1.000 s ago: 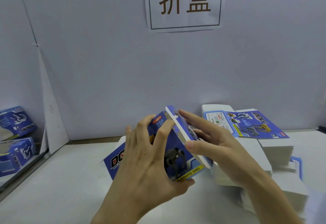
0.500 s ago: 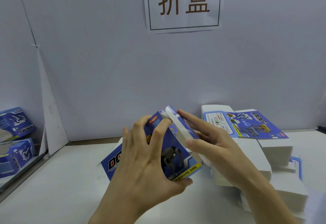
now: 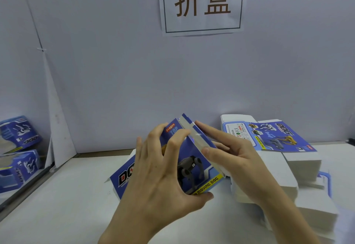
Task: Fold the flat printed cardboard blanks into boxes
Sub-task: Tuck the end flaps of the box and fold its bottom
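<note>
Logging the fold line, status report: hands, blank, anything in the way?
Left hand grips the blue blank; right hand presses its side panel with straight fingers. Blank half folded. Nothing in the way; blank stack at right.

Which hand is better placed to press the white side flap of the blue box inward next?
The right hand, probably: its straight fingers already lie against the white flap. The left hand grips the printed front of the box, steadying it.
</note>
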